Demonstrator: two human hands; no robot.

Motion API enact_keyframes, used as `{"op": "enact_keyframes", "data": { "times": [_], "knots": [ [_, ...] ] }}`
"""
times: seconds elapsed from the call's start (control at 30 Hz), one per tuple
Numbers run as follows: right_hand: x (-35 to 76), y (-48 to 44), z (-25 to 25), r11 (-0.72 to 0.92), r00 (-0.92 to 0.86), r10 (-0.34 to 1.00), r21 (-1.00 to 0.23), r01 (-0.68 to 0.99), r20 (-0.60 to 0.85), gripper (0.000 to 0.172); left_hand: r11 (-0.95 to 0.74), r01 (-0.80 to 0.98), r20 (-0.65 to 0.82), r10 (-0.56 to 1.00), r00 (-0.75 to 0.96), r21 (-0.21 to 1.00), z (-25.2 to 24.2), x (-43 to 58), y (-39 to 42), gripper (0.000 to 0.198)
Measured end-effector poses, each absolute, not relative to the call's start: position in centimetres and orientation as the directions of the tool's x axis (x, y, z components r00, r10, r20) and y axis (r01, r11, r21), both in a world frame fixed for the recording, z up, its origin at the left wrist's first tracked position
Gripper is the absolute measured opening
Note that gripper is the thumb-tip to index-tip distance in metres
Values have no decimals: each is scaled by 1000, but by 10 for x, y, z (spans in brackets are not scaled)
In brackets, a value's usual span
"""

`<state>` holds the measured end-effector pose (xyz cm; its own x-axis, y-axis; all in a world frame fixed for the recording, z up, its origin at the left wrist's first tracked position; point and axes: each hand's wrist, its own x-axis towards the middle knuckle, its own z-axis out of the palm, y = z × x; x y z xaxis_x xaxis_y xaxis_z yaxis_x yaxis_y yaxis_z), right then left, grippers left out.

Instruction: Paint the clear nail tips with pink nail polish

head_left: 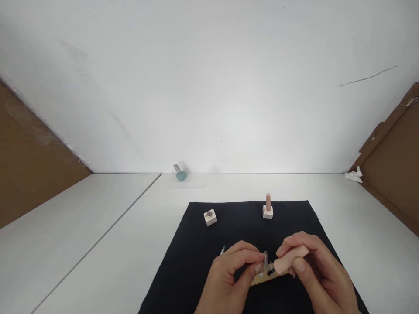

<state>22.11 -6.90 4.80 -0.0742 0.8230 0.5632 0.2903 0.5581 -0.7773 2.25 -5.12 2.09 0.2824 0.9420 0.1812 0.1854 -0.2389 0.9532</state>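
Observation:
My right hand (317,268) grips the pale pink cap of a nail polish brush (290,259), its dark bristle end pointing left and down. A small clear nail tip (266,259) stands pinched between the thumb and fingers of my left hand (229,274), close to the bristles. Under both hands lies a yellowish strip (261,280), mostly hidden by them. Further back on the black cloth (238,218), an uncapped white polish bottle (210,217) shows its round neck. To its right stands a capped polish bottle (267,210) with a pink cap.
A teal bottle with a grey cap (180,174) leans near the white wall (209,87). At the far right corner lies a crumpled white piece (355,175). Brown panels (393,170) close in the sides, and a thin clear-tipped item (223,250) pokes out behind my left hand.

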Motion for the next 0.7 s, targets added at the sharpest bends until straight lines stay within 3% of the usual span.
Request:
{"op": "enact_keyframes", "data": {
  "times": [0.3, 0.53, 0.7],
  "knots": [
    [225, -68, 45, 476, 63, 824, -749, 462, 562, 16, -238, 148, 184, 933, 309, 960, 20, 22, -56, 22],
    [225, -67, 53, 529, -84, 834, -748, 400, 545, 16, -149, 138, 105, 953, 284, 979, 23, 24, -55, 16],
    [223, -65, 49, 462, 58, 835, -754, 467, 548, 13, -161, 134, 112, 943, 313, 978, 22, 22, -55, 15]
  ]
}}
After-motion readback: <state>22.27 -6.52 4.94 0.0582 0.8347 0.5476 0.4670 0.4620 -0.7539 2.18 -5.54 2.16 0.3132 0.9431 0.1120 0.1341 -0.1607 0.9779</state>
